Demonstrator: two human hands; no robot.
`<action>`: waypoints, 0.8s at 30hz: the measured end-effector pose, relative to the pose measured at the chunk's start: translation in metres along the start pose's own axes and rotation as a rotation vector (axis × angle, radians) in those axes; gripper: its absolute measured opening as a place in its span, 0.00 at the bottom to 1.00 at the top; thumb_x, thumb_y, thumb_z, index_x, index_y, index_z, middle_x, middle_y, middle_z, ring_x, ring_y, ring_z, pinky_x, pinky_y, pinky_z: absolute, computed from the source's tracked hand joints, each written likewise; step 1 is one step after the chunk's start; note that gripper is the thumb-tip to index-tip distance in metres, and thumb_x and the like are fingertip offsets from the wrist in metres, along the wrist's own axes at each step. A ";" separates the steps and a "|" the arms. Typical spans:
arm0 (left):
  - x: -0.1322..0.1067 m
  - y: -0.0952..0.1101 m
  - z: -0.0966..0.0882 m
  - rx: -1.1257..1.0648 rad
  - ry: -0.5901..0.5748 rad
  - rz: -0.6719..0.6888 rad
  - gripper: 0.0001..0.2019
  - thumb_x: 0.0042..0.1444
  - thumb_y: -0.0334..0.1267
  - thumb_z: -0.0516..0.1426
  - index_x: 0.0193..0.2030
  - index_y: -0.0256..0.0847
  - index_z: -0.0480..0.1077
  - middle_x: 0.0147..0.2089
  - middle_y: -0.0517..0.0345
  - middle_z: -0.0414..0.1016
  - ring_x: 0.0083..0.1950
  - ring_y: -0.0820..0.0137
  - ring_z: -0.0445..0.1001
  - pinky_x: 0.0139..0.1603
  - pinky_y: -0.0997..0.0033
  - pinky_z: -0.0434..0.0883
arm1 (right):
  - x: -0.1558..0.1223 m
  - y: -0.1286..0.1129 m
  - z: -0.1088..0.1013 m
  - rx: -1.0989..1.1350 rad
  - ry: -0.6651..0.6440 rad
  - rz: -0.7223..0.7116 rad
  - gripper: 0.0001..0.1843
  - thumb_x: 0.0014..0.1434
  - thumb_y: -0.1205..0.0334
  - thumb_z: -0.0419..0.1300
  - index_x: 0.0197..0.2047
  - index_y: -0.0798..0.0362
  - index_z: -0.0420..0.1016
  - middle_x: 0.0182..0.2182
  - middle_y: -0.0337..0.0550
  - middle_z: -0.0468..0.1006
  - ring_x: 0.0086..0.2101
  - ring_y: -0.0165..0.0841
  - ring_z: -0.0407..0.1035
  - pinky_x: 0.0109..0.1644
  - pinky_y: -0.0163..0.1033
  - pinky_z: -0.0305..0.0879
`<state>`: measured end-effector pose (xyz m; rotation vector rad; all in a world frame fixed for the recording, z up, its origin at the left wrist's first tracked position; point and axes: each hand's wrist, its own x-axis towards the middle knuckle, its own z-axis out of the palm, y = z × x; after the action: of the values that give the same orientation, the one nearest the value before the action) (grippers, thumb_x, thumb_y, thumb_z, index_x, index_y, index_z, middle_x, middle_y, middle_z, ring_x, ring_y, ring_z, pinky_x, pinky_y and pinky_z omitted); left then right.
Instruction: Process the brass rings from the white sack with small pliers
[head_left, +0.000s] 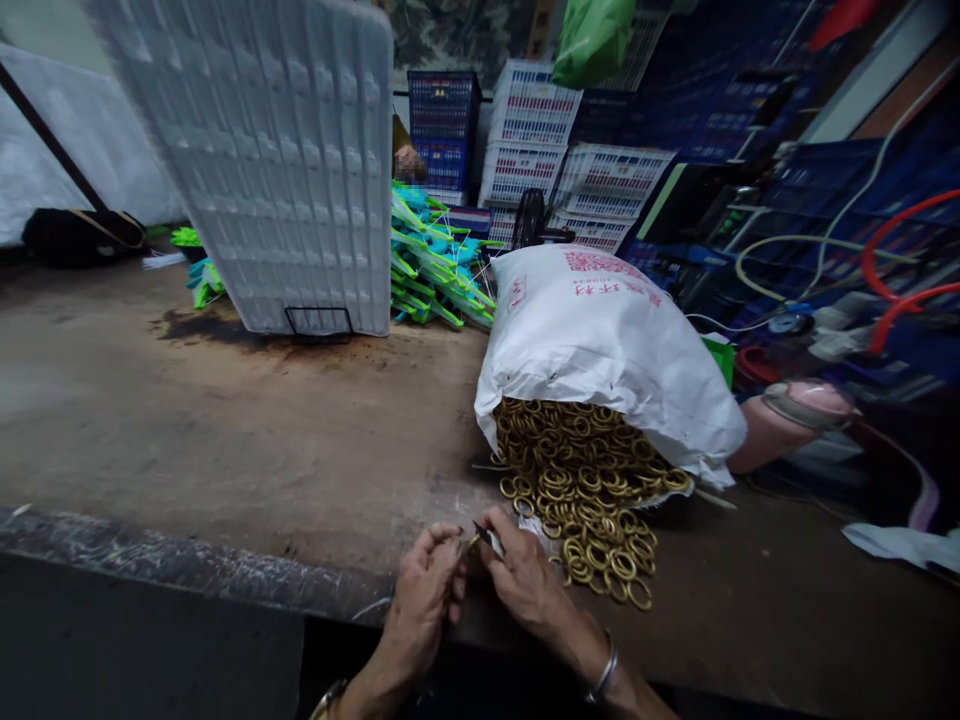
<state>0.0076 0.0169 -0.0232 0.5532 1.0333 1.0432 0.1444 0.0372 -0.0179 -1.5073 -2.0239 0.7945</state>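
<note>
Over the table's front edge, my left hand [421,588] is closed, thumb and fingers pinched together. A small brass-coloured piece [473,543], which looks like a metal ring, shows between my two hands at the left fingertips; most of it is hidden. My right hand [529,578] is wrapped around a small tool with a dark pointed tip [482,532]; the fingers cover the rest, so its exact kind is unclear. Just right of that hand, many brass-coloured metal rings [600,555] spill onto the table from the mouth of a white woven sack [600,330].
A white ribbed plastic panel [300,180] stands upright on the wooden table [187,430]. Behind it lie green and blue plastic pieces [435,265] and another person's hand [407,162]. Stacked crates [529,130] fill the back; a pink cylinder [795,420] and hoses are at right.
</note>
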 end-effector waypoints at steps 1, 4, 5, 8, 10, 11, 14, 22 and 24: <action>0.000 -0.001 0.000 0.064 0.000 0.003 0.18 0.46 0.50 0.58 0.38 0.40 0.63 0.19 0.68 0.62 0.16 0.81 0.57 0.13 0.84 0.53 | -0.003 -0.003 0.000 0.060 -0.011 -0.005 0.10 0.51 0.72 0.47 0.35 0.50 0.61 0.27 0.36 0.68 0.27 0.28 0.63 0.31 0.31 0.55; 0.000 -0.004 0.000 0.199 -0.010 0.005 0.16 0.46 0.51 0.57 0.33 0.39 0.64 0.15 0.71 0.57 0.14 0.82 0.53 0.13 0.84 0.52 | -0.005 -0.012 -0.003 0.249 -0.054 0.043 0.04 0.53 0.68 0.48 0.32 0.51 0.61 0.25 0.35 0.67 0.27 0.28 0.62 0.31 0.30 0.57; 0.000 -0.005 -0.001 0.220 -0.006 0.013 0.16 0.47 0.51 0.57 0.31 0.39 0.63 0.14 0.71 0.56 0.13 0.82 0.52 0.13 0.84 0.51 | -0.005 -0.013 -0.003 0.299 -0.069 0.070 0.03 0.54 0.66 0.49 0.31 0.51 0.61 0.25 0.34 0.66 0.27 0.27 0.62 0.30 0.29 0.57; -0.002 -0.005 0.000 0.225 0.009 0.016 0.16 0.47 0.52 0.56 0.28 0.40 0.62 0.16 0.70 0.58 0.14 0.82 0.52 0.13 0.83 0.52 | -0.003 -0.015 -0.003 0.337 -0.075 0.112 0.05 0.55 0.61 0.49 0.29 0.52 0.62 0.23 0.34 0.66 0.27 0.27 0.61 0.29 0.29 0.56; -0.004 -0.006 0.002 0.206 0.039 0.020 0.17 0.47 0.54 0.55 0.31 0.40 0.62 0.19 0.69 0.60 0.14 0.82 0.54 0.12 0.83 0.52 | -0.003 -0.014 -0.002 0.267 -0.034 0.112 0.06 0.55 0.62 0.48 0.28 0.52 0.62 0.21 0.33 0.65 0.25 0.27 0.60 0.28 0.30 0.55; -0.005 -0.006 0.003 0.204 0.063 0.031 0.18 0.47 0.54 0.55 0.33 0.40 0.63 0.19 0.69 0.60 0.14 0.82 0.54 0.12 0.83 0.52 | -0.003 -0.013 -0.001 0.222 -0.009 0.110 0.06 0.55 0.63 0.48 0.28 0.52 0.62 0.21 0.33 0.64 0.24 0.27 0.59 0.27 0.30 0.53; -0.007 -0.006 0.006 0.238 0.105 0.109 0.18 0.46 0.52 0.56 0.36 0.41 0.63 0.17 0.70 0.58 0.14 0.81 0.53 0.13 0.82 0.52 | -0.003 -0.011 0.002 0.132 0.034 0.091 0.05 0.54 0.65 0.48 0.28 0.52 0.63 0.21 0.34 0.65 0.23 0.27 0.59 0.27 0.31 0.52; -0.005 -0.003 0.008 0.290 0.084 0.182 0.14 0.46 0.49 0.56 0.28 0.39 0.62 0.17 0.71 0.56 0.15 0.82 0.51 0.15 0.82 0.51 | -0.004 -0.013 -0.005 0.434 -0.087 0.152 0.09 0.54 0.58 0.50 0.29 0.54 0.66 0.23 0.35 0.67 0.26 0.27 0.61 0.30 0.31 0.56; -0.005 -0.002 0.009 0.313 0.071 0.166 0.15 0.46 0.49 0.57 0.28 0.40 0.61 0.17 0.71 0.56 0.15 0.83 0.51 0.15 0.82 0.51 | -0.004 -0.012 -0.006 0.453 -0.088 0.166 0.13 0.55 0.55 0.49 0.29 0.54 0.66 0.22 0.35 0.67 0.26 0.27 0.60 0.30 0.31 0.56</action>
<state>0.0154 0.0122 -0.0187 0.8739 1.2393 1.0582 0.1416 0.0312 -0.0054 -1.3998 -1.6393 1.3051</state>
